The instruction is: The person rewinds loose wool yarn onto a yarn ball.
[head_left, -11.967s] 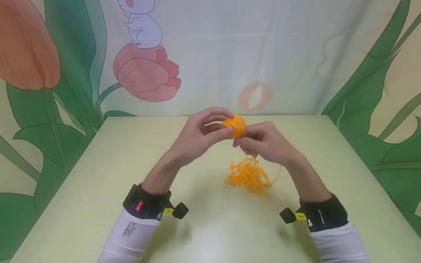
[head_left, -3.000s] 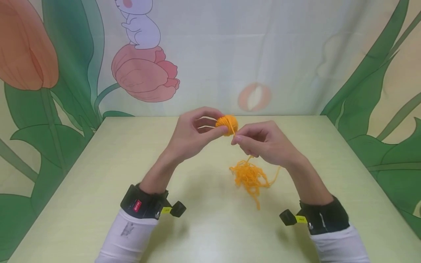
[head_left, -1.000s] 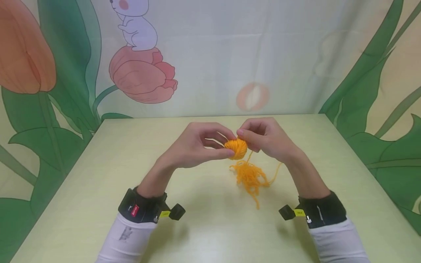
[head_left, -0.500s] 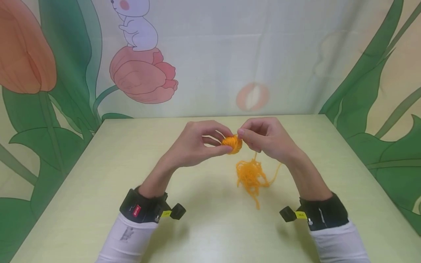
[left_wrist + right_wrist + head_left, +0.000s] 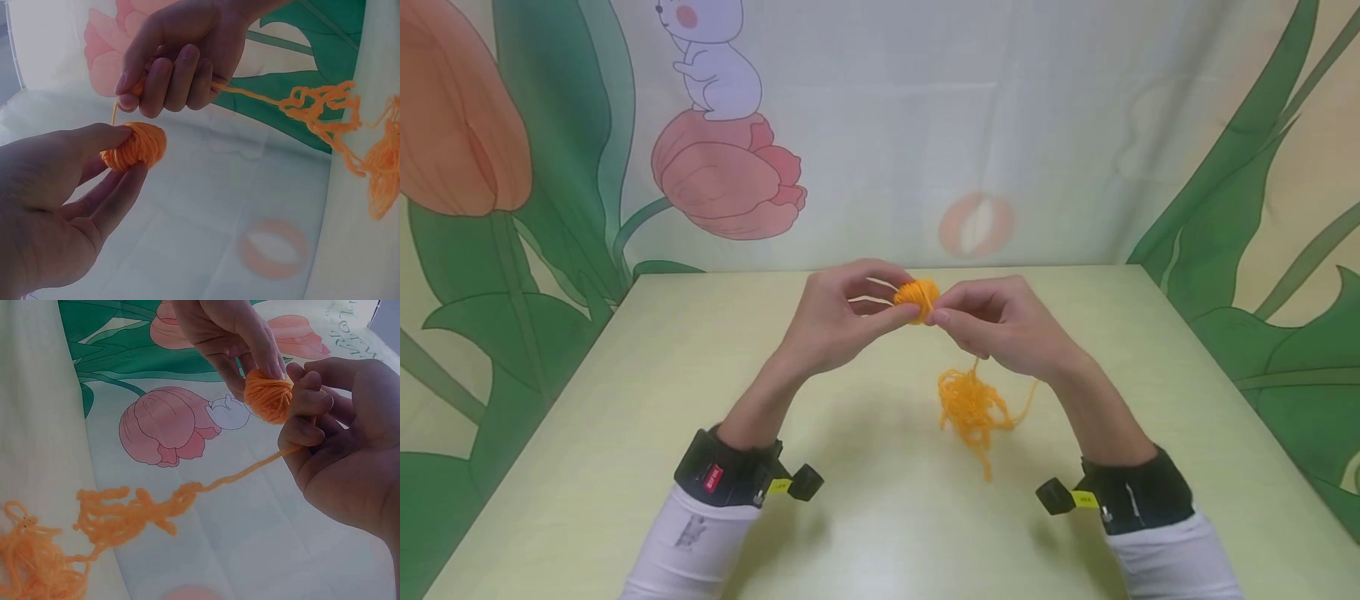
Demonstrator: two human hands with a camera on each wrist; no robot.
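A small ball of orange yarn (image 5: pixel 916 298) is held up above the table between the thumb and fingers of my left hand (image 5: pixel 842 312). Close to its right side, my right hand (image 5: pixel 1011 325) pinches the yarn strand (image 5: pixel 114 112) that comes off the ball. From the curled fingers of that hand the strand runs down to a loose tangle of yarn (image 5: pixel 973 404) below. The right wrist view shows part of the tangle (image 5: pixel 125 515) lifted on the taut strand. Windings cross the ball's face in the left wrist view.
Both hands are over a pale yellow table (image 5: pixel 865 517). Behind it hangs a cloth backdrop (image 5: pixel 880 167) printed with tulips and a white animal. Each wrist wears a black strap (image 5: pixel 730 467) with a small black block.
Over the last second both hands moved: the ball rose up and left, and my right hand came down from above it to its right side. The tangle's upper strands shifted slightly.
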